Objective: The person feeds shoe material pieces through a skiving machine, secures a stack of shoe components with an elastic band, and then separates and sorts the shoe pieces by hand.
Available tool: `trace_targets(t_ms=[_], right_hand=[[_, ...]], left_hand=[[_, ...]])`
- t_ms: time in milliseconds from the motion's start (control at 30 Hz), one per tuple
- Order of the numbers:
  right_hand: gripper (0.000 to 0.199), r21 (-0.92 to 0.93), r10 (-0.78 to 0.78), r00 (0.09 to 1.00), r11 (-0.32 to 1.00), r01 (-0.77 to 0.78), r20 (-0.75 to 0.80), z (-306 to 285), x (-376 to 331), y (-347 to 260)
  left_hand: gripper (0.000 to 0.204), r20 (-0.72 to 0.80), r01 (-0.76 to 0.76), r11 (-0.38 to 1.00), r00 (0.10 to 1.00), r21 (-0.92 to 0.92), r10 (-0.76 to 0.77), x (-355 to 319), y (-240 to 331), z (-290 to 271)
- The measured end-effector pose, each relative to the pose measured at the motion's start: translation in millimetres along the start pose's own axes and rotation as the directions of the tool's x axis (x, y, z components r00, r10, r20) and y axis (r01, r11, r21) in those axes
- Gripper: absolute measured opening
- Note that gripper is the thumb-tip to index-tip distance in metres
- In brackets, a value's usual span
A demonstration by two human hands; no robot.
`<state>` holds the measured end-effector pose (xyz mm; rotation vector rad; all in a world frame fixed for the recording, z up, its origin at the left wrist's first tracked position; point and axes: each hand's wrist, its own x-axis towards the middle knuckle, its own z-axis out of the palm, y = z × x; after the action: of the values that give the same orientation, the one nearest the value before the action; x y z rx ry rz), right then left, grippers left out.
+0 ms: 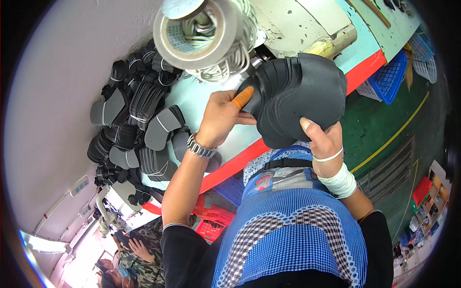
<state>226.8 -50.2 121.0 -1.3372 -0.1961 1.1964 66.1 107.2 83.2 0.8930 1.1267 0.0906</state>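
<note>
A fanned stack of black, leather-like cut pieces [300, 98] with curved edges is held between my two hands above the table's front edge. My left hand [228, 113], with an orange finger cot on the thumb, is closed round the stack's narrower left end. My right hand [326, 141] pinches the lower right edge, thumb on top and fingers underneath, partly hidden. White elastic bands [340, 182] are wound round my right wrist. To the left lie bundles of similar dark pieces [144, 103], many tied with thin white bands.
A tape roll [197, 38] with white bands hanging about it rises at the top. Red edging [367, 72] runs along the pale green table. Blue baskets [389, 79] stand on the floor at right. Another person in a camouflage sleeve [141, 235] works at lower left.
</note>
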Motion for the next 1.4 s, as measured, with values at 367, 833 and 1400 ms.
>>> trace_targets(t_ms=[367,833,1400], right_hand=[[0.044,-0.052,0.002,0.996,0.999,0.003,0.089,-15,0,0],[0.085,-0.369,0.073,0.845,0.917,0.152,0.529,-72,-22,41],[0.079,-0.463,0.565,0.821,0.753,-0.468,0.09,-51,-4,93]], left_hand=[[0.033,0.109,-0.003,0.999,0.994,0.053,-0.003,5,2,8],[0.092,0.579,-0.334,0.886,0.81,0.321,0.096,-33,-42,65],[0.049,-0.911,0.057,0.979,0.38,0.194,0.158,-137,-273,-144]])
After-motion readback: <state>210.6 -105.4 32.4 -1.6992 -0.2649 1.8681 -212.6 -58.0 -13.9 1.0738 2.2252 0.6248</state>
